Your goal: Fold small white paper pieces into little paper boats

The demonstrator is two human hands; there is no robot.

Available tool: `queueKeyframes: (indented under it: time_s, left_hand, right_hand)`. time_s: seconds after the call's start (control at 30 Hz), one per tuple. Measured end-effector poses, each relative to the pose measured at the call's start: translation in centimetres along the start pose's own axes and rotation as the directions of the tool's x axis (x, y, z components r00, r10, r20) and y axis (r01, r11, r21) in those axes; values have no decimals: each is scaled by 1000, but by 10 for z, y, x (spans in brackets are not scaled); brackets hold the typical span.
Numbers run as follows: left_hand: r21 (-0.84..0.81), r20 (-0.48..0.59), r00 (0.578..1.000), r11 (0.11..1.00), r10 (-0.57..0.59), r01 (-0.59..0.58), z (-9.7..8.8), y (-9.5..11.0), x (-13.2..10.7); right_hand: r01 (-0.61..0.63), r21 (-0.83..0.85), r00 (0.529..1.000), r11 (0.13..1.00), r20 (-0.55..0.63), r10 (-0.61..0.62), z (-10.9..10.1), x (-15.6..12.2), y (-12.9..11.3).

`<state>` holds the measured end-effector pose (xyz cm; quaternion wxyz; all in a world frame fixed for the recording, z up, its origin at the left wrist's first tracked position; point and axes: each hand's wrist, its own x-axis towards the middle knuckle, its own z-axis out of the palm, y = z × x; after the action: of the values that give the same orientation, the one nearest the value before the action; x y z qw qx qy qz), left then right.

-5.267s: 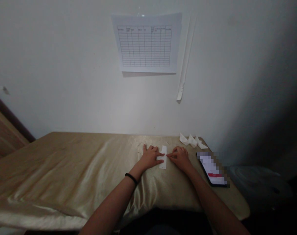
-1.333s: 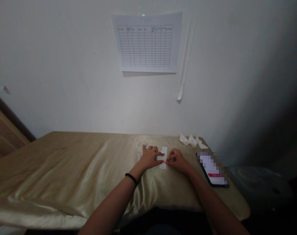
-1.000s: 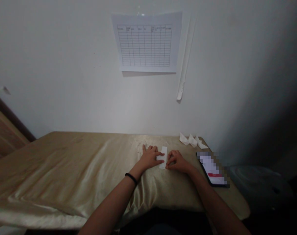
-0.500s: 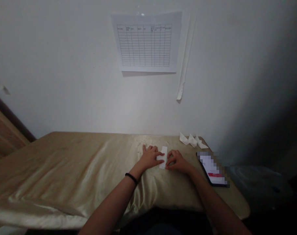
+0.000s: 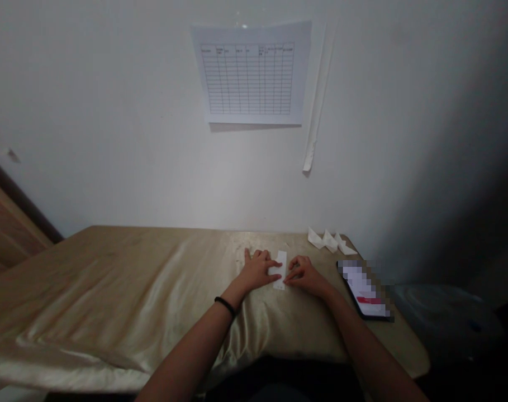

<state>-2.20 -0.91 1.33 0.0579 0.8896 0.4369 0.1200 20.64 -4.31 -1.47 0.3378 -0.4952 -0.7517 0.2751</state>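
A small white strip of folded paper [image 5: 281, 258] lies upright to my view on the gold cloth. My left hand [image 5: 256, 270] rests from the left with its fingers spread, thumb and index finger pressing the paper flat. From the other side, my right hand [image 5: 306, 276] has its fingers curled and thumb and fingertip pinched at the paper's right edge, near the lower end. Exactly how much paper sits in that pinch is too small to make out. A few folded white paper boats [image 5: 330, 242] stand in a row at the back right.
A phone [image 5: 365, 293] with a lit, partly blurred screen lies right of my right arm. The gold cloth [image 5: 123, 290] covers the table, wrinkled at the front. Behind stands a white wall with a printed table sheet [image 5: 254, 78]. A clear plastic container [image 5: 446, 312] is beyond the right edge.
My right thumb and fingertips have moved slightly up along the paper's right edge from its lower corner. My left hand stays in place.
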Motion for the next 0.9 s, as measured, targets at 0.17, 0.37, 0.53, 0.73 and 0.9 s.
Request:
queueKeyframes:
  time_s: [0.17, 0.37, 0.53, 0.73, 0.9]
  left_hand:
    - [7, -4, 1000, 1000, 11, -11, 1, -1, 0]
    - [0, 2, 1000, 1000, 6, -6, 2, -1, 2]
    - [-3, 12, 1000, 1000, -3, 3, -1, 0, 1]
    - [-18, 17, 1000, 1000, -3, 3, -2, 1, 0]
    - [-24, 27, 1000, 1000, -9, 9, -3, 2, 0]
  right_hand:
    - [-53, -62, 998, 997, -50, 50, 1, 4, -1]
    - [-114, -159, 982, 981, -167, 87, 2, 13, 1]
    - [-184, -251, 954, 950, -277, 111, 3, 25, 6]
    - [-229, -318, 937, 920, -328, 120, -1, 38, 13]
    - [-270, -294, 914, 917, -377, 148, 0, 46, 16]
